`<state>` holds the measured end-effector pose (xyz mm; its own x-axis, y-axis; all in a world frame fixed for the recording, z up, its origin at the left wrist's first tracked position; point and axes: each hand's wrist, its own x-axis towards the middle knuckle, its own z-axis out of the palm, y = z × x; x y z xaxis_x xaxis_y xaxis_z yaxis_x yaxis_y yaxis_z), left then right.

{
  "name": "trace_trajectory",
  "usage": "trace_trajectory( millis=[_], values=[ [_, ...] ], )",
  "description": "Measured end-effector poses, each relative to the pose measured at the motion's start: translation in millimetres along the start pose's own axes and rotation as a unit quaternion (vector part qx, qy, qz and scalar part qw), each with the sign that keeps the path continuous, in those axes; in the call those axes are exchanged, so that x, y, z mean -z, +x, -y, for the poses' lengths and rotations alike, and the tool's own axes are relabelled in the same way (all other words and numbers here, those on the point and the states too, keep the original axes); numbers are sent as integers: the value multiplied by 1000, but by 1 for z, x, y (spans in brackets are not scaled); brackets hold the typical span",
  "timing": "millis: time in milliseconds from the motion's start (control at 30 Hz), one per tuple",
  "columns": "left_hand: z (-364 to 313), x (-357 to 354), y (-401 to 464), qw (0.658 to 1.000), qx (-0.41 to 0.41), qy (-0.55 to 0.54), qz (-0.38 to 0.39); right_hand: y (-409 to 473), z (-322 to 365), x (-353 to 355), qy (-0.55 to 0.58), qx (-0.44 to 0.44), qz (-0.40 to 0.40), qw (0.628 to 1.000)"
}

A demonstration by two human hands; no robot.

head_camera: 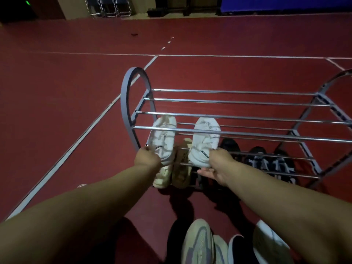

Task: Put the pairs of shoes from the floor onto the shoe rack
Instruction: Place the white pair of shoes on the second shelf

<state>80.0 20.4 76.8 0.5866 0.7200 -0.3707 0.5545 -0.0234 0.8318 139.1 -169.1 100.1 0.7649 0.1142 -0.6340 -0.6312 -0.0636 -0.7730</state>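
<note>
— How many shoes do you hold at the shoe rack [236, 116]?

— Two white sneakers, one per hand: your left hand [147, 156] pinches the left sneaker [163, 139] at its heel, your right hand [219, 164] grips the right sneaker [204, 141]; both lie on the middle rails.

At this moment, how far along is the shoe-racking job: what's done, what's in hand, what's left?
Done: a beige pair and dark black-and-white shoes already sit on the lower tier of the grey metal shoe rack. In hand: the left hand and right hand each grip one white sneaker at the middle tier. Left: pale and dark shoes on the red floor near the camera.
</note>
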Motion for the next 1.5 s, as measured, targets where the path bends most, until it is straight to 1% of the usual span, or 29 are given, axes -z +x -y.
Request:
trace_trajectory(
  millis=[33, 67, 100, 133, 167, 200, 300, 400, 467, 567, 633, 733, 767, 800, 867, 900, 933, 1000, 1033, 1100, 1167, 1200, 1233, 1267, 1367, 1467, 1500],
  values=[
    [7, -3, 3, 998, 41, -23, -31, 4, -2, -1, -4, 0, -2, 1000],
    [12, -6, -3, 993, 87, -71, -42, 8, -2, -3, -8, 1, -3, 1000],
    [10, -7, -18, 982, 141, -127, -23, 12, -2, -5, -10, 1, -2, 1000],
    [6, -11, -33, 967, 184, -177, 21, 15, -2, -7, -13, 2, 0, 1000],
    [4, -14, -44, 951, 204, -223, 62, 18, -2, -7, -15, 5, 3, 1000],
    [4, -16, -47, 943, 203, -252, 80, 21, -2, -7, -20, 10, 8, 1000],
    [7, -11, -35, 944, 168, -276, 74, 26, -5, -9, -28, 9, 28, 999],
    [12, -7, -28, 946, 172, -259, 93, 26, -9, -20, -28, -11, 56, 998],
    [13, -6, -29, 953, 170, -226, 109, 25, -11, -32, -48, -6, 73, 996],
    [11, 0, -35, 961, 163, -169, 142, 22, -9, -40, -121, 31, 74, 989],
    [10, 4, -34, 970, 155, -123, 144, 19, -7, -38, -164, 48, 71, 983],
    [9, 9, -40, 976, 151, -43, 154, 9, -2, -29, -275, 89, 39, 956],
    [10, 10, -46, 974, 142, -1, 174, 5, -1, -25, -306, 104, 18, 946],
    [11, 11, -51, 973, 113, 47, 195, 2, 1, -22, -331, 120, -4, 936],
    [13, 11, -62, 960, 16, 158, 229, -7, 5, -15, -366, 152, -27, 918],
    [10, 11, -67, 946, -33, 212, 242, -14, 7, -13, -376, 164, -20, 912],
    [10, 12, -70, 924, -79, 272, 256, -21, 7, -10, -386, 170, -8, 907],
    [8, 16, -76, 877, -175, 370, 252, -34, 6, -5, -407, 188, 14, 894],
    [8, 19, -80, 859, -219, 390, 249, -40, 4, -1, -418, 201, 20, 886],
    [8, 23, -87, 841, -274, 395, 248, -50, 1, 8, -463, 232, 40, 854],
    [9, 25, -97, 829, -307, 403, 236, -60, 0, 15, -540, 252, 61, 800],
    [9, 24, -100, 822, -314, 415, 232, -62, 1, 16, -565, 256, 62, 782],
    [12, 23, -103, 810, -319, 434, 230, -64, -1, 16, -569, 260, 61, 778],
    [15, 23, -105, 800, -322, 453, 229, -66, -5, 15, -554, 264, 55, 787],
    [28, 23, -104, 771, -327, 486, 250, -69, -35, 14, -477, 258, 35, 840],
    [44, 23, -110, 747, -335, 509, 267, -71, -86, 22, -451, 230, 48, 861],
    [49, 22, -117, 746, -334, 510, 268, -71, -104, 27, -443, 226, 47, 866]
  ],
)
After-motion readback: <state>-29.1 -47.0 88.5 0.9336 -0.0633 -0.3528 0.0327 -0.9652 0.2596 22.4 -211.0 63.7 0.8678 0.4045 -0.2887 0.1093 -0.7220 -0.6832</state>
